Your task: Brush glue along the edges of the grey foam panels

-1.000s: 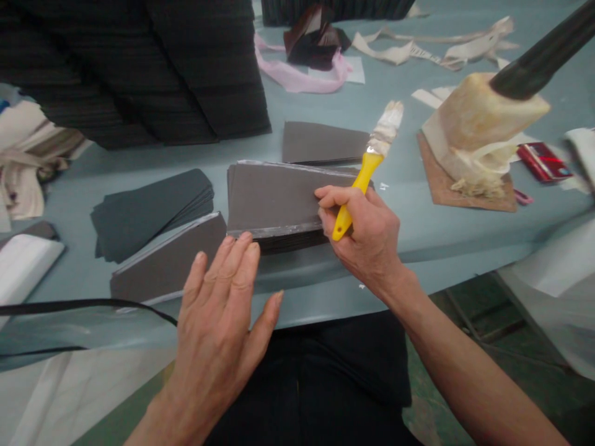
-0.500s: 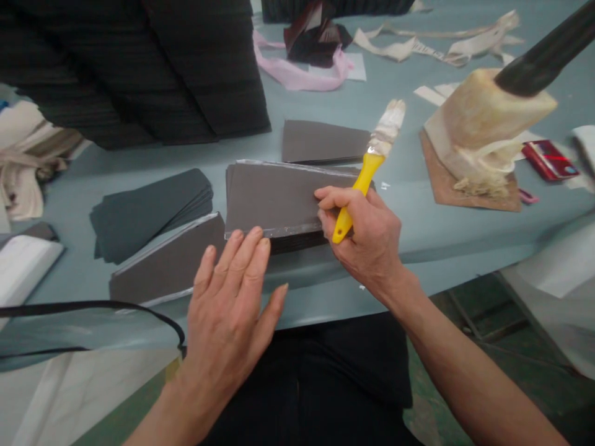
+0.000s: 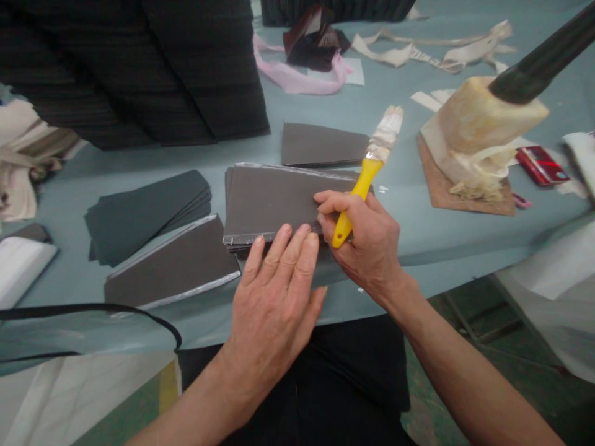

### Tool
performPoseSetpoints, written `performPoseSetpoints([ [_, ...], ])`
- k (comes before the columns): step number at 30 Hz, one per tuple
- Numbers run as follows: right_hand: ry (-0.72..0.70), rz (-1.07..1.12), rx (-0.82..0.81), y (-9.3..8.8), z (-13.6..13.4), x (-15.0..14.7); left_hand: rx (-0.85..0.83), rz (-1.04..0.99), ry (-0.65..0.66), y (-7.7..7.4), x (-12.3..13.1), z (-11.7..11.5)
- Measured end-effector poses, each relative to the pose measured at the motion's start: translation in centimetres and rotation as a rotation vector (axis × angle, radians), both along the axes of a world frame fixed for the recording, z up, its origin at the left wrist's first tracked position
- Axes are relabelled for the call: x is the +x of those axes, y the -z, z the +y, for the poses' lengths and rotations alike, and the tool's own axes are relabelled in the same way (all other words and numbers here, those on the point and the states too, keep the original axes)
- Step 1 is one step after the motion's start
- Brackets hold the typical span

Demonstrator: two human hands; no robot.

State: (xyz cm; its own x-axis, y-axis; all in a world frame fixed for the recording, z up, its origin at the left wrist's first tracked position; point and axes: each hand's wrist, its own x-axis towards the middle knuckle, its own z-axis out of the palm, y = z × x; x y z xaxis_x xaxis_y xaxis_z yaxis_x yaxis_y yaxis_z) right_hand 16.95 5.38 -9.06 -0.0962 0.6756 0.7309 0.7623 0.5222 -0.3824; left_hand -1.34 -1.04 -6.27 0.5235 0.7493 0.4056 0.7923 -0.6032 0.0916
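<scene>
A stack of grey rectangular sheets (image 3: pixel 272 198) lies at the table's near edge, its front border shiny with glue. My left hand (image 3: pixel 276 297) is open, fingers flat and together, their tips on the stack's front edge. My right hand (image 3: pixel 367 238) is closed on the yellow handle of a glue brush (image 3: pixel 372 164); its white bristles point away from me, and the fingertips rest on the stack's right end. A single grey sheet with glued edges (image 3: pixel 174 266) lies to the left of my left hand.
A pile of darker sheets (image 3: pixel 144 214) sits at left, another grey sheet (image 3: pixel 320 144) behind the stack. A glue-caked block with a black handle (image 3: pixel 478 133) stands on brown board at right. Black fabric (image 3: pixel 139 68) fills the back left. Ribbons (image 3: pixel 302 77), scraps and a red packet (image 3: pixel 539 164) lie beyond.
My left hand slid right and forward from beside the stack onto its front edge. My right hand with the brush stayed almost still.
</scene>
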Motion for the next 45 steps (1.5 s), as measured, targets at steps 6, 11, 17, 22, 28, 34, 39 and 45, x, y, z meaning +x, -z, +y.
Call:
performPoseSetpoints([
  [6,-0.019,0.017,0.010,-0.1,0.1,0.0,-0.001,0.019,-0.168,-0.6,-5.5,-1.6],
  [11,-0.020,0.024,0.009,-0.1,0.1,0.0,-0.051,-0.022,-0.161,-1.4,-4.3,-2.6],
  [17,-0.015,0.014,0.002,0.1,0.1,0.0,-0.053,-0.074,0.002,-0.7,1.1,-0.5],
  [22,0.000,0.002,0.001,0.0,0.0,0.0,-0.053,-0.008,-0.001,-0.1,0.6,0.2],
  [28,-0.012,0.012,-0.002,-0.1,0.1,0.1,-0.052,0.020,-0.184,0.0,-5.4,-2.0],
  [34,-0.014,0.016,0.025,0.1,0.2,0.1,-0.054,-0.027,-0.332,0.4,-8.4,-2.8],
  [39,-0.004,-0.006,0.011,-0.1,0.1,0.0,-0.015,-0.126,-0.284,0.1,-6.0,-1.0],
  [45,-0.006,0.003,0.027,-0.1,0.0,-0.1,-0.026,-0.091,-0.013,0.3,-1.6,0.1],
])
